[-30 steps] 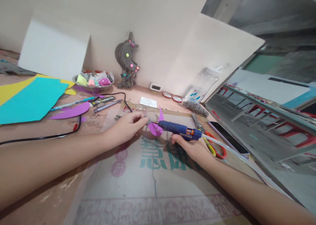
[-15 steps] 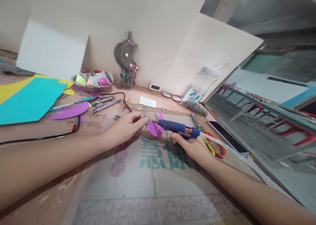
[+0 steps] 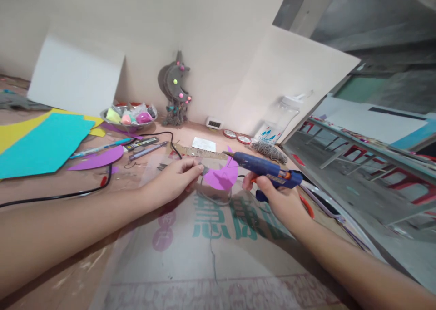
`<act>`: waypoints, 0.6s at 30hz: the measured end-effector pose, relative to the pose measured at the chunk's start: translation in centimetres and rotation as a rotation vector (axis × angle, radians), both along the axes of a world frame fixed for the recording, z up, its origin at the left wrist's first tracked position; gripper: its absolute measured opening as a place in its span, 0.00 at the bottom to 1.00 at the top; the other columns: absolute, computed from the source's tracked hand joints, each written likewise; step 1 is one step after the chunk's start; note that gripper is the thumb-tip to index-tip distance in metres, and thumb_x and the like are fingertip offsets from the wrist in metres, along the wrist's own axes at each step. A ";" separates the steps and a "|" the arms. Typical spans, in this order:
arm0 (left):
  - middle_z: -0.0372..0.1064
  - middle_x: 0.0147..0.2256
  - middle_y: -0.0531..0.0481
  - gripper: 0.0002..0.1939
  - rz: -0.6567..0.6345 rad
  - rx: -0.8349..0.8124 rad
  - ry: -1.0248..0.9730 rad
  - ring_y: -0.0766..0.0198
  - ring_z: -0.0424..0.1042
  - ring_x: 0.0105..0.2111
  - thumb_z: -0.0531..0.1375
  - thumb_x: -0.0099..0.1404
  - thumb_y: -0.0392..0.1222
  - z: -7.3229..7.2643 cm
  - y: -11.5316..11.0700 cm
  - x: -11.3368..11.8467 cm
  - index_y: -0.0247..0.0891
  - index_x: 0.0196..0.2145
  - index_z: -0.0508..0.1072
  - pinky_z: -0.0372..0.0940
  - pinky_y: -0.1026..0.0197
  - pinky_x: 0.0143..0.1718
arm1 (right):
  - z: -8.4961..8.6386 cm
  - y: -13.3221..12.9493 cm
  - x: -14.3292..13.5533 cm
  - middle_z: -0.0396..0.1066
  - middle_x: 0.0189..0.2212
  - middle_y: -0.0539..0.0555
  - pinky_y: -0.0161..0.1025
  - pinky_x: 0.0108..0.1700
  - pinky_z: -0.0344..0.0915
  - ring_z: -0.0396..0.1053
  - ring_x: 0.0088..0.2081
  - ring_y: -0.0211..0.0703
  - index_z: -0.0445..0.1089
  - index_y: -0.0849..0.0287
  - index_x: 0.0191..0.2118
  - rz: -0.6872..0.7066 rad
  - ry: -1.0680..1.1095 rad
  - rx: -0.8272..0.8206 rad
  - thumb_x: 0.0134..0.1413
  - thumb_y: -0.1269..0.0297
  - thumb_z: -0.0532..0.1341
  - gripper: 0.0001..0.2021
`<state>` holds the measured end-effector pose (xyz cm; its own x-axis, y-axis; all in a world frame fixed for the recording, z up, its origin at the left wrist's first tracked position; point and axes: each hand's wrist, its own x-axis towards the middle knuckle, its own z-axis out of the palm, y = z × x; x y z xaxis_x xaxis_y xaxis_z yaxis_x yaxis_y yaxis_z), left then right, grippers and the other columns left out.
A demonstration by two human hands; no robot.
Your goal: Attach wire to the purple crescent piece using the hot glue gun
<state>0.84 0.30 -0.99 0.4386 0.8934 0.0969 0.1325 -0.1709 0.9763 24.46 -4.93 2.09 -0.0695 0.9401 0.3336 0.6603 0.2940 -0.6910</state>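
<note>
My left hand (image 3: 186,173) pinches the left tip of a purple paper crescent (image 3: 223,177), where a bit of grey yarn (image 3: 204,168) shows at the fingertips. Grey yarn also trails beneath the crescent. My right hand (image 3: 272,194) is wrapped round a blue hot glue gun (image 3: 257,164). Its nozzle points left, just above the crescent's upper right part and apart from my left fingers. Below both hands lies a translucent plastic sheet (image 3: 163,264) with green and pink print.
A purple paper piece (image 3: 98,159), turquoise sheet (image 3: 47,142), pens and a black cord (image 3: 51,200) lie left. Behind are a metal bowl (image 3: 129,125) of coloured clay, a decorated grey moon (image 3: 175,90), a timer (image 3: 214,123), a bottle (image 3: 279,117) and a grey yarn bundle (image 3: 269,152).
My right hand has drawn the glue gun right and away from my left fingertips, uncovering more of the purple crescent. My left hand keeps its pinch in nearly the same spot.
</note>
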 end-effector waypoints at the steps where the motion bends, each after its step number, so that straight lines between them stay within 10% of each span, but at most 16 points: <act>1: 0.54 0.17 0.57 0.17 0.001 -0.002 0.028 0.72 0.54 0.17 0.51 0.64 0.46 0.1 -0.1 0.0 0.38 0.20 0.57 0.50 0.68 0.19 | 0.3 0.2 0.2 0.72 0.27 0.52 0.38 0.37 0.65 0.69 0.32 0.42 0.70 0.57 0.27 0.014 0.035 0.035 0.57 0.49 0.51 0.19; 11: 0.54 0.18 0.58 0.16 -0.035 0.000 0.019 0.72 0.52 0.16 0.52 0.63 0.48 -0.8 0.0 0.2 0.38 0.22 0.59 0.48 0.68 0.17 | 2.8 6.6 1.5 0.75 0.30 0.55 0.38 0.36 0.66 0.70 0.34 0.46 0.74 0.60 0.34 -0.113 -0.234 0.004 0.51 0.52 0.59 0.15; 18: 0.54 0.17 0.59 0.16 -0.027 -0.037 -0.023 0.72 0.53 0.17 0.52 0.63 0.49 -0.8 0.2 0.2 0.38 0.22 0.58 0.49 0.68 0.18 | 0.1 16.2 0.2 0.72 0.24 0.54 0.36 0.30 0.64 0.69 0.28 0.43 0.72 0.62 0.32 -0.119 -0.230 -0.056 0.48 0.55 0.61 0.14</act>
